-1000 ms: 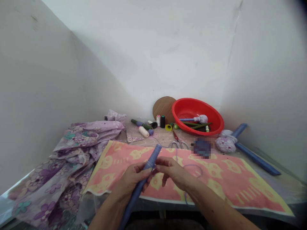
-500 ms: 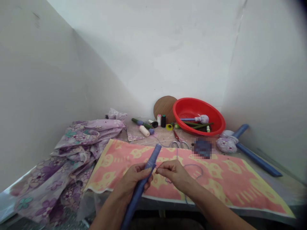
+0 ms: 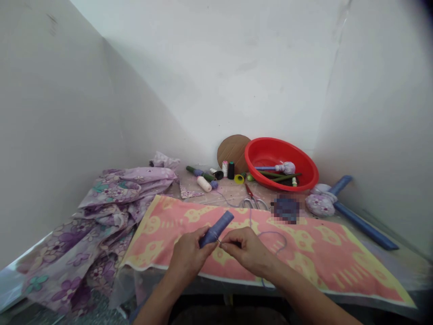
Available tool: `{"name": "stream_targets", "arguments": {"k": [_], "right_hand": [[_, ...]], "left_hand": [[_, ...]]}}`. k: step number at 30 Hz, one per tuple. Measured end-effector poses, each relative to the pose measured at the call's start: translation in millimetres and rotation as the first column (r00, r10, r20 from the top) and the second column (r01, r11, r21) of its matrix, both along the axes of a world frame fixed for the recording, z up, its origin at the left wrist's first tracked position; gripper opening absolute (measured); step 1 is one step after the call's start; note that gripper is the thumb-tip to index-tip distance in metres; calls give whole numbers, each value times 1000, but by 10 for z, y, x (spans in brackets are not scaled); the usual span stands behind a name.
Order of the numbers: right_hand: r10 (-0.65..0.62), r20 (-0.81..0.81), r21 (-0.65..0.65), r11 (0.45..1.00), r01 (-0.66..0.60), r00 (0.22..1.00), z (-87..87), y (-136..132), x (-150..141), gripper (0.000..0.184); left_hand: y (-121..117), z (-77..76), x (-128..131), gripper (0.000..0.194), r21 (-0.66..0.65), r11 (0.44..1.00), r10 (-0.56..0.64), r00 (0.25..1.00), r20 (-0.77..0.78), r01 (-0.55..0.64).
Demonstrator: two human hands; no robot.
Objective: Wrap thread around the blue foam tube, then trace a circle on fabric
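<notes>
My left hand (image 3: 187, 255) is closed round a blue rod (image 3: 216, 229), whose free end points up and to the right over the orange and yellow towel (image 3: 321, 257). My right hand (image 3: 246, 250) is pinched shut right beside the rod, on something too small to name, maybe a needle. A thin blue thread (image 3: 274, 237) loops on the towel just right of that hand. Both hands hover above the towel's near edge.
Purple flowered cloth (image 3: 101, 216) is heaped at the left. Behind the towel lie thread spools (image 3: 227, 170), scissors (image 3: 252, 199), a red basin (image 3: 280, 163) holding sticks, a cloth-headed bundle (image 3: 318, 203) and blue rods (image 3: 358, 221). White walls close in the corner.
The blue rod has tilted lower and more to the right, and my left hand has slid toward its upper end. My right hand's fingers have closed into a pinch.
</notes>
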State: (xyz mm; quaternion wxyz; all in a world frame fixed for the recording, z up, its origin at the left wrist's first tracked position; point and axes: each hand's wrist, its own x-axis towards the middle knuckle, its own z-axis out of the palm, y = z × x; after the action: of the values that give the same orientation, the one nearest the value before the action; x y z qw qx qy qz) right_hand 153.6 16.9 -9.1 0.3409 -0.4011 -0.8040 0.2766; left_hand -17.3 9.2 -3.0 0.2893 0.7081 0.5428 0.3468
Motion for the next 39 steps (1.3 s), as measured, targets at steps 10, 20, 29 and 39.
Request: {"name": "stream_targets", "arguments": {"k": [10, 20, 29, 39], "right_hand": [[-5, 203, 325, 944, -63, 979, 192, -40, 28, 17], [27, 299, 388, 910, -147, 954, 132, 133, 67, 16], [251, 96, 114, 959, -261, 963, 138, 228, 122, 20], [290, -194, -201, 923, -328, 937, 57, 306, 211, 19]], "left_hand": [[-57, -8, 30, 23, 95, 995, 40, 881, -472, 6], [-113, -37, 40, 17, 53, 976, -170, 894, -414, 211], [-186, 77, 48, 10, -10, 937, -329, 874, -358, 348], [-214, 120, 64, 6, -8, 911, -394, 866, -308, 412]]}}
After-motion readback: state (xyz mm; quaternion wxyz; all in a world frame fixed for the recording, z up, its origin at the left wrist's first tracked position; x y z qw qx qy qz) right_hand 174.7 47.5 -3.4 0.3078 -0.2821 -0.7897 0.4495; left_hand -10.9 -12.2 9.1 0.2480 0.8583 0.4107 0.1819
